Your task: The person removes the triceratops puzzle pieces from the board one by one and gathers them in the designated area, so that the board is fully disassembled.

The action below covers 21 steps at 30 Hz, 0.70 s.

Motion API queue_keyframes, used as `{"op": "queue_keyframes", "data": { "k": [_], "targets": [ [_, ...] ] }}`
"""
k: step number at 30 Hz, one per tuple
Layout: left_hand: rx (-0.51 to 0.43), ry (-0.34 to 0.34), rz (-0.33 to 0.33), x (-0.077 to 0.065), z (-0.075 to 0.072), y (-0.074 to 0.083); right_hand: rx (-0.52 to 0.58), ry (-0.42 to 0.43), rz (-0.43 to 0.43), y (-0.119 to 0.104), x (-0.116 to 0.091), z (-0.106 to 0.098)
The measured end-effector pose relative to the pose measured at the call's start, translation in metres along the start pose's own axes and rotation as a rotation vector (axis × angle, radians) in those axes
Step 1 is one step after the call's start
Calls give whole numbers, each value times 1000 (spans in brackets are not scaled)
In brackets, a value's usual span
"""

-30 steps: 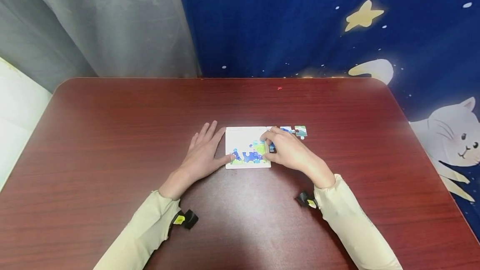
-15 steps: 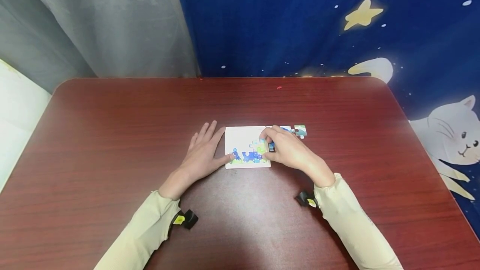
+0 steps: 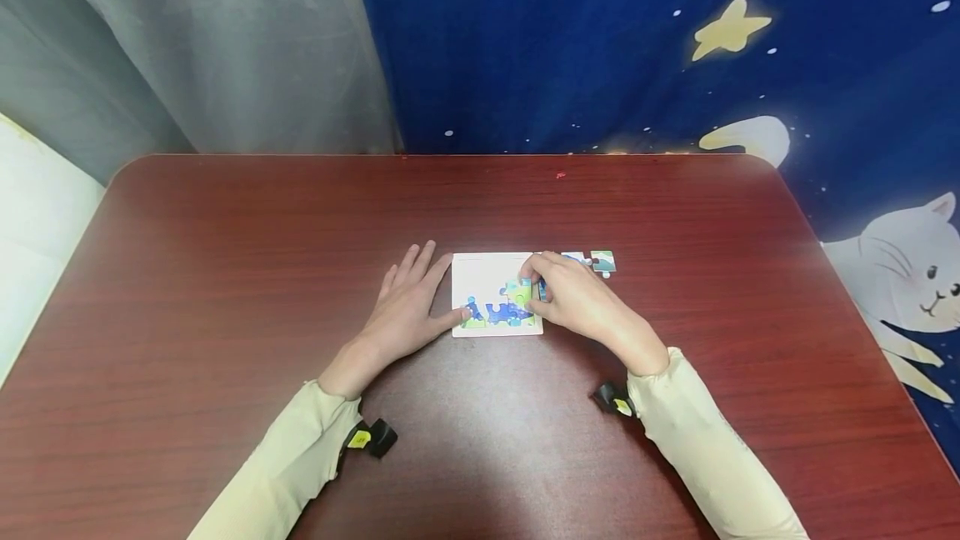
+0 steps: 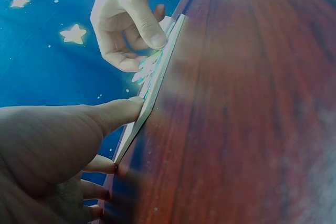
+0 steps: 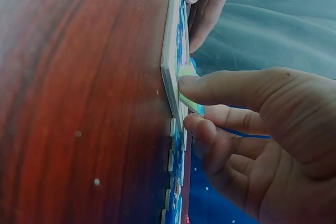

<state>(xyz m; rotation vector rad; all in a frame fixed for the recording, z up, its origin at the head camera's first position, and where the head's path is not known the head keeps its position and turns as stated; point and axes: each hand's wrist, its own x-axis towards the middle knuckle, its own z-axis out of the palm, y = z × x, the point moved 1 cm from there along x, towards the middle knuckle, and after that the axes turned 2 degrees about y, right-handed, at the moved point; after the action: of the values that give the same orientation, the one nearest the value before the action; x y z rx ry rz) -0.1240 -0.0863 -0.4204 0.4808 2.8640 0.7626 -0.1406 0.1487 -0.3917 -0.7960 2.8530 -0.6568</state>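
A white puzzle tray lies on the table, with several blue and green pieces along its near side. My left hand lies spread at the tray's left edge, its thumb pressing on the lower left corner. In the left wrist view that thumb is straight on the tray's rim. Over the tray's right side my right hand pinches a green and light-blue puzzle piece between thumb and fingers. The piece is tilted against the tray in the right wrist view. The right hand partly hides the tray's right edge.
Several loose puzzle pieces lie right of the tray, some of them partly behind the right hand. A tiny red bit is near the far edge of the brown table. Grey and blue curtains hang behind it.
The right thumb and fingertips have shifted slightly on the pinched puzzle piece, and more of its green face shows. The left hand and the tray stay in place.
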Motion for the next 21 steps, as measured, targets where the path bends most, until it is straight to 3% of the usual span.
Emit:
{"op": "queue_keyframes", "data": {
  "k": [21],
  "targets": [
    [6,-5,-5,1,0,-1,-39,11,-17,0,0,0]
  ]
}}
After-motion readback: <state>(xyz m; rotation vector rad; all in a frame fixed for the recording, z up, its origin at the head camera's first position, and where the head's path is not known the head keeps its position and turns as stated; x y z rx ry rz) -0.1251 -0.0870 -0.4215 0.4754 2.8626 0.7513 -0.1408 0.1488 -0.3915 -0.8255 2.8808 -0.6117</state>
